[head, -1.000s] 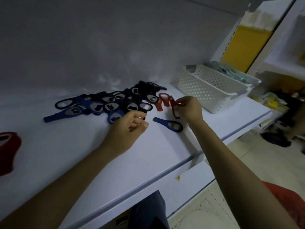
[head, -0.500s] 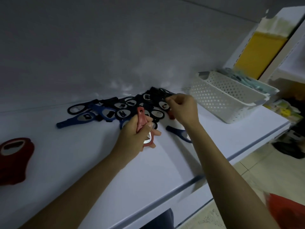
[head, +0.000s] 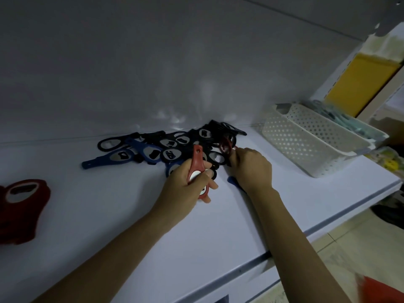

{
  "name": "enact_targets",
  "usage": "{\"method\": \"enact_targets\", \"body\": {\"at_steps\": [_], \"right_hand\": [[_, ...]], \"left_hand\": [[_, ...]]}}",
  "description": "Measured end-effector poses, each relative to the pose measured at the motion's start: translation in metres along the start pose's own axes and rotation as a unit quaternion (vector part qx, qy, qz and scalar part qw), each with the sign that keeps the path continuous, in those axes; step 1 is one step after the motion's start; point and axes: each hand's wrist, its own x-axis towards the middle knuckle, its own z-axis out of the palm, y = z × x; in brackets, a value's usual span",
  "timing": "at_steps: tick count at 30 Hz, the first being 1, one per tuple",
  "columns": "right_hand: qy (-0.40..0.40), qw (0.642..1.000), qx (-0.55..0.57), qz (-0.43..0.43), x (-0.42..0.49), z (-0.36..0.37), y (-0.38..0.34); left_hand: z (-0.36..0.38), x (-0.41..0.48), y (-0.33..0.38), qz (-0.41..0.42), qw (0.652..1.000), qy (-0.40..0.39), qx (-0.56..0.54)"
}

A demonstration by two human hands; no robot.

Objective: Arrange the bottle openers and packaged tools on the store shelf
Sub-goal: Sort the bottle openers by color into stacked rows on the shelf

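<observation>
Passed across within the last second, the red bottle opener [head: 196, 169] is now sitting in the left hand [head: 183, 191] rather than the right, and the right hand [head: 251, 167] is reaching back into the heap of black and blue openers [head: 172, 147]. At the far left, a broad dark red opener [head: 20, 206] with an oval metal inset is lying flat on the smooth white shelf [head: 109, 232], well apart from the rest. The heap is lying near the back wall, each piece a slim matte handle widening to a rounded head with a shiny metal plate; one long blue opener [head: 109, 158] is sticking out leftward by its handle. The left hand is gripping the red bottle opener, handle pointing up and away, just in front of the heap. The right hand is pinching a second dark red opener [head: 226, 144] at the heap's right edge, while another blue handle [head: 232, 181] is peeking out beneath its wrist. At the right, a white perforated basket [head: 306, 141] is holding pale packaged tools [head: 341, 119].
</observation>
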Motion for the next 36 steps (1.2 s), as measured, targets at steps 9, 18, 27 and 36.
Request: {"method": "enact_targets", "body": {"at_steps": [9, 18, 27, 36], "right_hand": [[-0.035, 0.750, 0.652, 0.102, -0.013, -0.030, -0.006], [-0.160, 0.743, 0.650, -0.008, -0.017, -0.021, -0.018], [0.008, 0.997, 0.036, 0.071, -0.003, 0.003, 0.004], [0.047, 0.996, -0.003, 0.074, -0.004, 0.000, 0.001]], "left_hand": [[0.000, 0.001, 0.005, -0.021, 0.999, 0.027, -0.032], [0.001, 0.002, 0.003, -0.017, 0.996, -0.047, 0.078], [-0.001, 0.007, -0.006, 0.005, 1.000, -0.012, 0.021], [-0.002, 0.007, -0.006, 0.015, 1.000, 0.002, -0.008]]}}
